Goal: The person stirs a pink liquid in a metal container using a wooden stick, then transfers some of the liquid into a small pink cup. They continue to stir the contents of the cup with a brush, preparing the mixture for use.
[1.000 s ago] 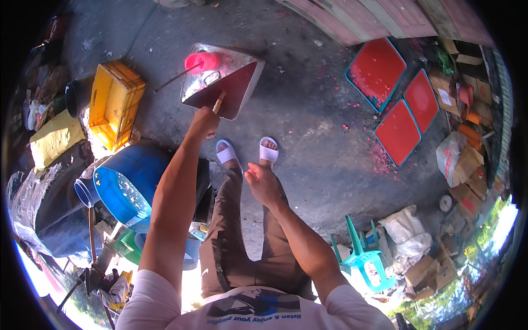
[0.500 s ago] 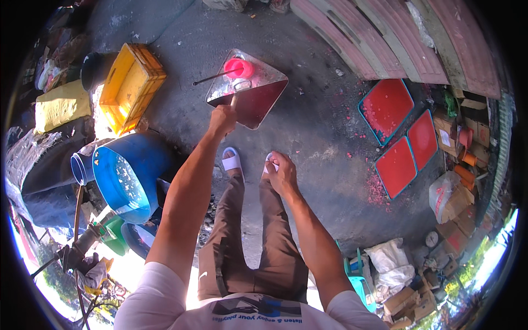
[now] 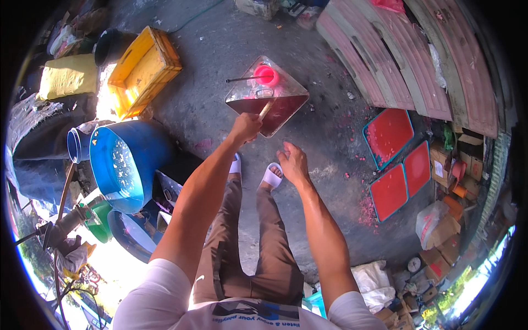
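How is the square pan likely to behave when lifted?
The pan looks stiff, judging by its straight edges and flat faces. It may tilt, since only the left hand grips its handle. The pink cup inside could slide or tip: no fastening shows, and a long stick juts past its rim.
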